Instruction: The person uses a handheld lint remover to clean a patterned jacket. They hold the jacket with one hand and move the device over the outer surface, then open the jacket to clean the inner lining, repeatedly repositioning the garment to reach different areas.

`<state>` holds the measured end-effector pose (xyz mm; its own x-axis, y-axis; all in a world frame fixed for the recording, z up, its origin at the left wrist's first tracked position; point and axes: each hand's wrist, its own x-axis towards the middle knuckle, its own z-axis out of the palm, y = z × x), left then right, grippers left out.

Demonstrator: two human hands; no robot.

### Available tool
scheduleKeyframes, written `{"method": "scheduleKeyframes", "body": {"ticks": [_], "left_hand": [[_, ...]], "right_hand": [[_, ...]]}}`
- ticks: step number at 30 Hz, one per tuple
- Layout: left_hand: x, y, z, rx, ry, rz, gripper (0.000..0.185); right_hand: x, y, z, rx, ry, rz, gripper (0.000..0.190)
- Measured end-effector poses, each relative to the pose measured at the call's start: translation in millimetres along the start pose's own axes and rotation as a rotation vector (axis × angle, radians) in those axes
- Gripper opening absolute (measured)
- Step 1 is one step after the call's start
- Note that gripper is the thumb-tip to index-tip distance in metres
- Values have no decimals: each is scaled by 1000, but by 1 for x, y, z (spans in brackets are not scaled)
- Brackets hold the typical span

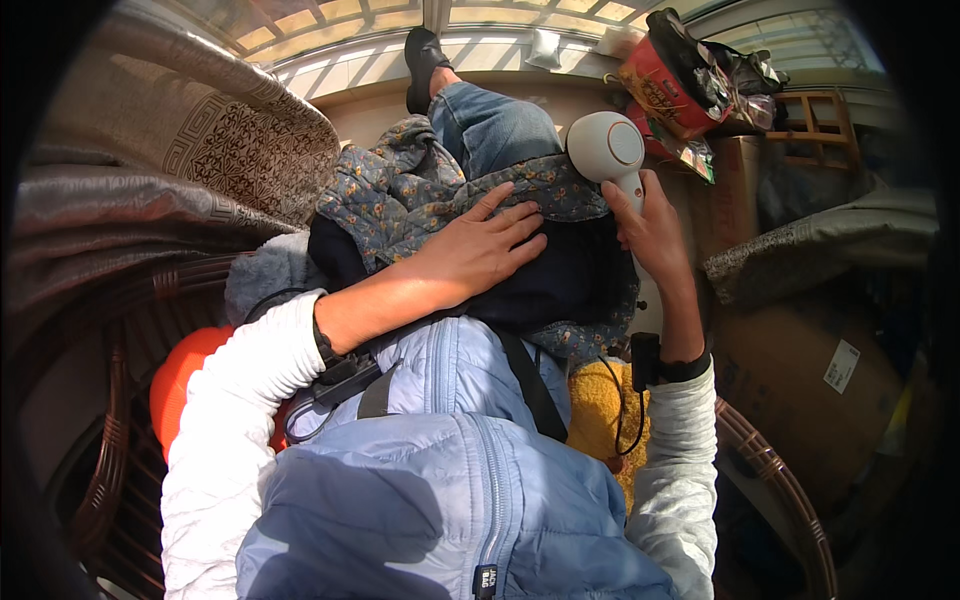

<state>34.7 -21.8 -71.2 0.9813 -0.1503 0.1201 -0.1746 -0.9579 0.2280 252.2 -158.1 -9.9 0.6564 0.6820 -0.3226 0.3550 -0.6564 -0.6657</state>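
A floral quilted garment (379, 206) with a dark lining (570, 259) lies across my lap. My left hand (499, 240) rests flat on it, fingers a little apart, where the print meets the lining. In my right hand (649, 221) is the handle of a white round-headed appliance (606, 148) that looks like a fabric shaver. Its head has an orange ring and sits at the right edge of the printed cloth. Whether its working face touches the cloth is hidden. Below my right hand, a fold of the garment hangs down.
I sit in a wicker chair (780, 469) with an orange cushion (187, 379) and a yellow plush item (589, 401) beside me. Patterned curtains (247, 139) hang at left. Cardboard boxes (795, 390) and a red bag (667, 86) stand at right. A window (517, 15) is ahead.
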Motion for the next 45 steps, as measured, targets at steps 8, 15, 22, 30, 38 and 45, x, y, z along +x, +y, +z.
{"method": "scheduleKeyframes", "body": {"ticks": [8,15,22,30,38,45], "left_hand": [[4,-3,6,-180,191,39,38],[0,-4,2,-223,93,30,49],[-10,-8,3,-303,70,34,49],[-13,-11,0,-388,80,30,46],[-16,-10,-3,-358,80,13,44],[-15,-9,-1,-339,113,19,42]], "right_hand": [[-10,-17,45,-156,-55,-298,42],[-2,-24,41,-171,23,-228,41],[-16,-16,48,-151,171,-285,40],[-41,10,45,-46,83,-199,37],[-44,9,49,-115,42,-199,40],[-37,7,44,-80,-43,-204,44]]}}
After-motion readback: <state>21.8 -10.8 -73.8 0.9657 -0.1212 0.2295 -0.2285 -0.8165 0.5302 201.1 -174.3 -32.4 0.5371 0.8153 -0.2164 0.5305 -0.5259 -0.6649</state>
